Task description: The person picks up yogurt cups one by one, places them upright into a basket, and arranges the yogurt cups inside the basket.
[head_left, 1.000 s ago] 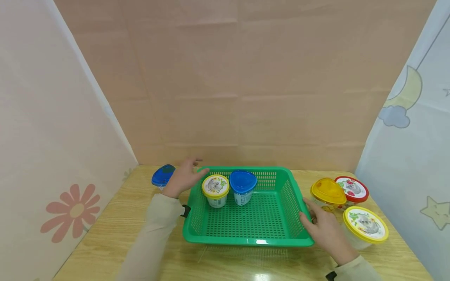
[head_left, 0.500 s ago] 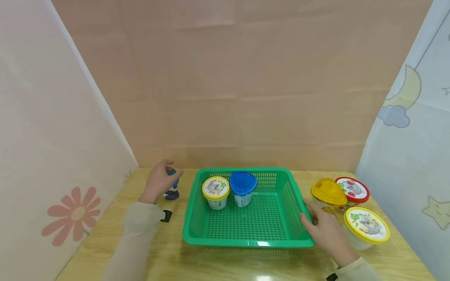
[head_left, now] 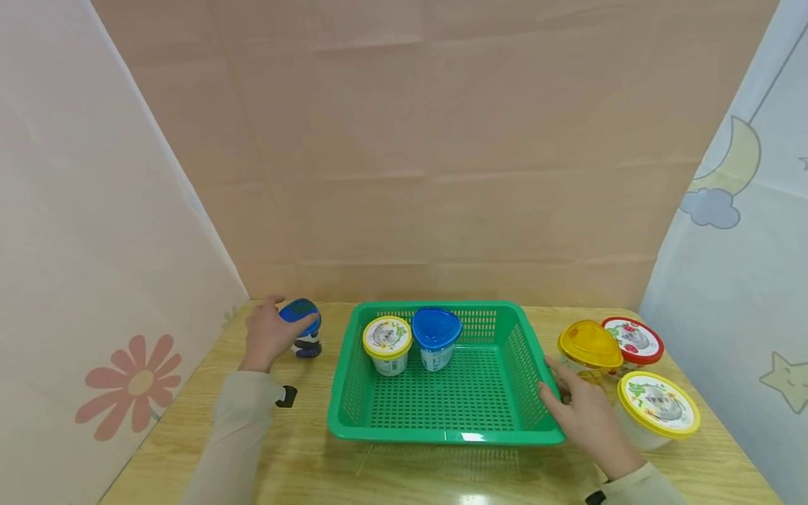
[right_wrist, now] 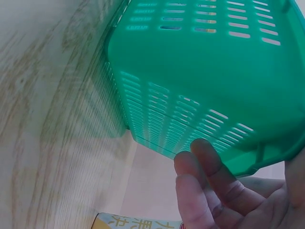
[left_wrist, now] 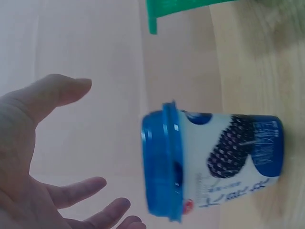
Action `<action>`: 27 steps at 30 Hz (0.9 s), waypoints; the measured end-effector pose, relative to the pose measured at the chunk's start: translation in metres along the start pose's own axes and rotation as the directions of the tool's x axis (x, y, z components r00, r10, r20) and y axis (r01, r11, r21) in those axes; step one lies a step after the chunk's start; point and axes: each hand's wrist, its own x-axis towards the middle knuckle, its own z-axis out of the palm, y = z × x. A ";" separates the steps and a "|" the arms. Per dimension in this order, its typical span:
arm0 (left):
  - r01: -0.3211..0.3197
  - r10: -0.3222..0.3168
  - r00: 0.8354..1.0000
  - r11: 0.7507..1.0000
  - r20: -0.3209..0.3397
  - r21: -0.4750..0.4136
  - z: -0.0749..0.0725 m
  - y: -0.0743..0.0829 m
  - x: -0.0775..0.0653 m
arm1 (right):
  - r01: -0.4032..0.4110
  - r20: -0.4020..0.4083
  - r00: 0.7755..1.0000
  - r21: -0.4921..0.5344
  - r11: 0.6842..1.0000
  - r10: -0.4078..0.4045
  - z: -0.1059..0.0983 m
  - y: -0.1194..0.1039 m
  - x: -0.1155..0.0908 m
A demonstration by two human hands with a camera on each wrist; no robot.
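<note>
My left hand (head_left: 268,333) hovers beside a blue-lidded yogurt cup (head_left: 300,319) on the table, left of the basket. In the left wrist view the cup (left_wrist: 214,162) carries a blackberry print, and the spread thumb and fingers stand apart from its lid. A green plastic basket (head_left: 445,436) sits in the middle. Two cups are inside it: one with a round yellow lid (head_left: 388,337), one with a blue lid (head_left: 437,328). At the basket's right side my right hand (head_left: 583,417) grips the rim, thumb over the inside and fingers against the slotted outer wall (right_wrist: 186,112).
Right of the basket stand a tub with a rounded yellow lid (head_left: 590,344), one with a red-rimmed lid (head_left: 633,339) and a larger one with a yellow-rimmed lid (head_left: 659,404). A beige sheet (head_left: 404,154) closes off the back, with patterned sheets at both sides.
My left hand has moved left from above the basket's back left corner to the blue-lidded cup on the table. The right hand has kept its grip on the basket rim.
</note>
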 end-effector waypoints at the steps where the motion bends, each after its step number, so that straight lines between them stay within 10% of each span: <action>1: 0.006 -0.006 1.000 1.000 0.004 0.002 0.000 -0.002 0.001 | 0.005 -0.002 1.000 0.000 1.000 -0.005 0.000 0.000 0.000; 27: 0.156 -0.151 0.986 0.985 0.068 -0.074 0.019 -0.031 0.007 | -0.016 0.018 1.000 0.002 1.000 0.016 -0.001 -0.001 0.002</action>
